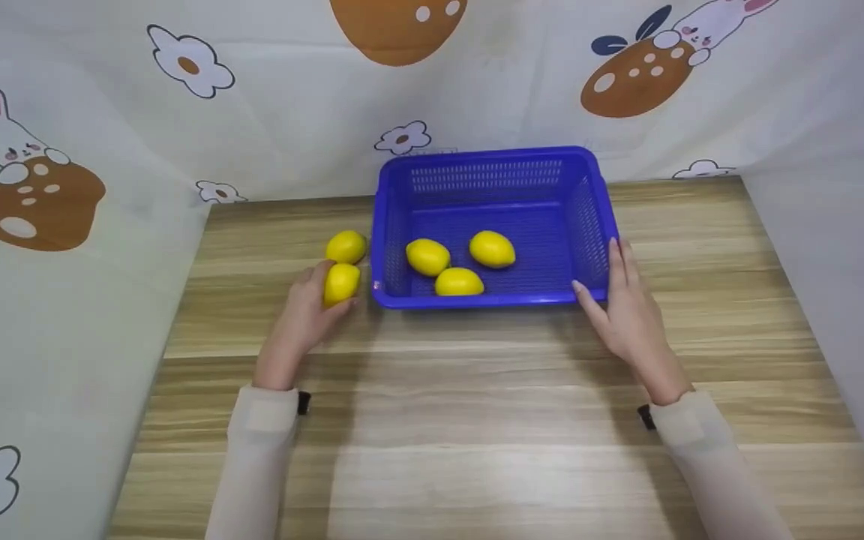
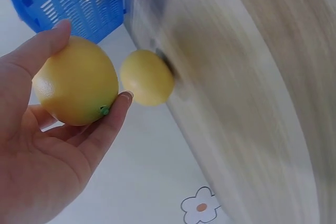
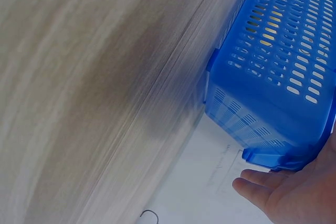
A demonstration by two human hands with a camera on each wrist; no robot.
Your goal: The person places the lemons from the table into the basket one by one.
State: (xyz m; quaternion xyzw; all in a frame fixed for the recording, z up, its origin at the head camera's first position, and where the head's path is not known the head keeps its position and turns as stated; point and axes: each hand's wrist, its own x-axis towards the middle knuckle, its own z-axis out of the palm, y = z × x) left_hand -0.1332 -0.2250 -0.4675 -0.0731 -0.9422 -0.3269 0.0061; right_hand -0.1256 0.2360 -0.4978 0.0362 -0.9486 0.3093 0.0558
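Thumb and fingers of my left hand point(image 1: 298, 313) grip a yellow lemon point(image 1: 343, 283) left of the blue basket. The left wrist view shows this lemon point(image 2: 79, 82) with a small green stem tip. Just behind it a second lemon point(image 1: 346, 247) lies on the table by the basket's left side. My right hand point(image 1: 634, 319) holds the blue plastic basket point(image 1: 488, 301) at its front right corner, thumb on the front rim, fingers along the right side. Inside, toward the front left, lie three lemons: one at left point(image 1: 427, 257), one in front point(image 1: 459, 283), another lemon point(image 1: 492, 249) nearer the middle.
The basket stands at the back of a wood-grain table point(image 1: 462, 420), close to a pale cloth point(image 1: 289, 112) printed with rabbits and flowers. The same cloth runs along the left and right sides.
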